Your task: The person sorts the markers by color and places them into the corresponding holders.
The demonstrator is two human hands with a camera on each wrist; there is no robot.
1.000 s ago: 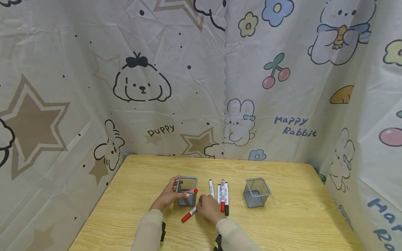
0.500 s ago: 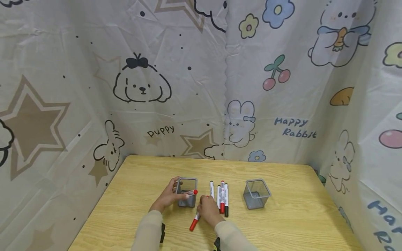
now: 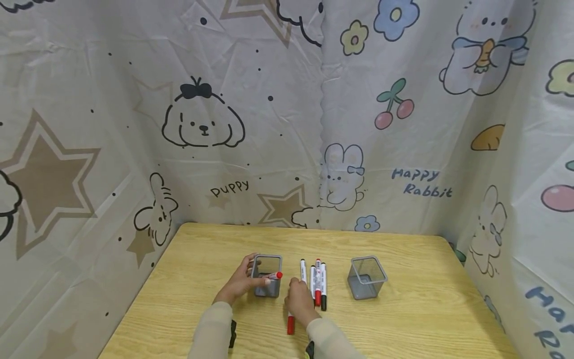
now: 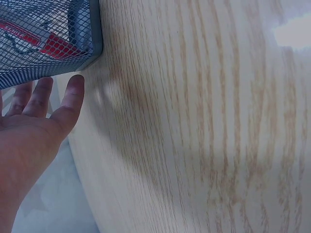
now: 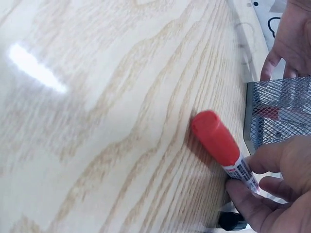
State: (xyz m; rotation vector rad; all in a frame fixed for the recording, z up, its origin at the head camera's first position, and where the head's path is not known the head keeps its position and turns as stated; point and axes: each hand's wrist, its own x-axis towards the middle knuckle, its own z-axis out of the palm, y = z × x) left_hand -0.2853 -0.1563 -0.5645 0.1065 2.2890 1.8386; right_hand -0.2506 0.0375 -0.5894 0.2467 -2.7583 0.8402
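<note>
My left hand (image 3: 237, 285) holds a grey mesh pen holder (image 3: 267, 290) from its left side, thumb at the near side and fingers at the far side. A red-capped marker (image 4: 58, 46) leans inside that holder, visible through the mesh in the left wrist view. Just right of the holder, my right hand (image 3: 300, 301) pinches another red marker (image 3: 291, 325) between thumb and fingers. This marker lies low over the table, its red end pointing toward the person. In the right wrist view its red end (image 5: 216, 138) and part of its white barrel show; the fingers hide the rest.
Several markers lie side by side beyond and right of my right hand, among them a red one (image 3: 318, 281) and a black one (image 3: 324, 286). A second mesh pen holder (image 3: 366, 279) stands farther right on the wooden table (image 3: 417, 309). A printed curtain (image 3: 278, 99) surrounds the table.
My right hand has swung the red marker from a slant to nearly straight toward the person and shifted slightly right. The left hand and its pen holder stay almost still.
</note>
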